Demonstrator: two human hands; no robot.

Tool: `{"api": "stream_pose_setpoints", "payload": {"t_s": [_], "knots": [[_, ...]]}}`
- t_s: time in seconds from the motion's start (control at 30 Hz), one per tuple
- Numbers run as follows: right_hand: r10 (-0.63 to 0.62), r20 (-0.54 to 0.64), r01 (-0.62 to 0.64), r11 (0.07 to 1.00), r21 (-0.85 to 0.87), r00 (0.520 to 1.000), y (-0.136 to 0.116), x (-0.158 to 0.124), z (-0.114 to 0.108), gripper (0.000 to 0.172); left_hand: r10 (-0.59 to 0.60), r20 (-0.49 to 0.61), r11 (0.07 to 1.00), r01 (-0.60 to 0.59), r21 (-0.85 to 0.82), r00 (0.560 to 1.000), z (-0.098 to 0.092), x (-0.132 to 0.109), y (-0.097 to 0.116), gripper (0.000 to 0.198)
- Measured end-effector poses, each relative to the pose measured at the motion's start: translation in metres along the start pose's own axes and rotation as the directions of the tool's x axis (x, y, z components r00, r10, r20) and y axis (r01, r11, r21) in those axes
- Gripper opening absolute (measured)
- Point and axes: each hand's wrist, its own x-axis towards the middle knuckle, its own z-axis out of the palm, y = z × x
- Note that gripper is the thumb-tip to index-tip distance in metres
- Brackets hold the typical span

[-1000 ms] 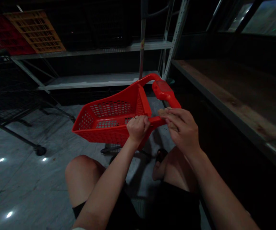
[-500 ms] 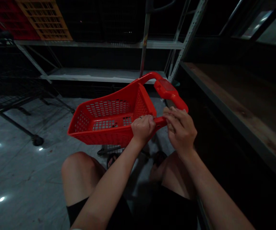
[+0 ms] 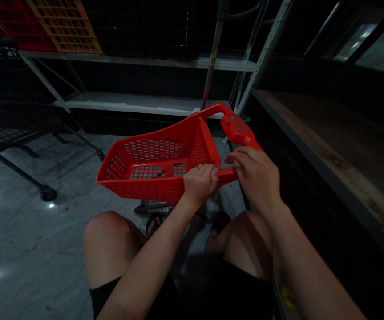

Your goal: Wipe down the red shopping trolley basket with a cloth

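A small red plastic shopping cart (image 3: 151,186) with perforated walls stands in front of my knees, its basket pointing left. My left hand (image 3: 201,182) is closed over the near rim at the handle end. At the handle's near corner, my right hand (image 3: 258,175) curls over the red handle (image 3: 238,126), fingers bent and palm down. Its palm side is hidden, so anything small under the fingers cannot be seen. Inside, the basket has a grid floor with a few small dark spots.
A dark wire cart (image 3: 18,133) stands at left on the grey floor (image 3: 28,249). Behind is a metal shelf (image 3: 138,103) with an orange crate (image 3: 66,26) and a red crate. A pole (image 3: 212,62) leans there. A wooden ledge (image 3: 332,146) runs along the right.
My right hand has shifted slightly right and turned more palm down over the handle corner. The red cart appears a little further right in view. My left hand keeps its hold on the rim.
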Motion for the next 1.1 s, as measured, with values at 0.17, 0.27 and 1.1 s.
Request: {"api": "stream_pose_setpoints", "payload": {"t_s": [0.17, 0.27, 1.1], "knots": [[-0.082, -0.046, 0.078, 0.993, -0.093, 0.996, -0.023, -0.024, -0.004, 0.026, -0.012, 0.296, 0.994, 0.043, -0.101, 0.955, -0.047, -0.007, -0.028, 0.051], [-0.077, 0.052, 0.079, 0.996, -0.035, 0.996, 0.009, -0.01, -0.014, 0.025, -0.222, 0.495, 0.964, 0.111, 0.243, 0.84, -0.077, -0.016, -0.061, 0.05], [-0.076, 0.252, 0.1, 0.992, -0.083, 0.965, 0.08, 0.004, -0.042, 0.038, -0.249, 0.545, 0.928, 0.036, 0.371, 0.801, -0.028, -0.019, -0.051, 0.06]]}}
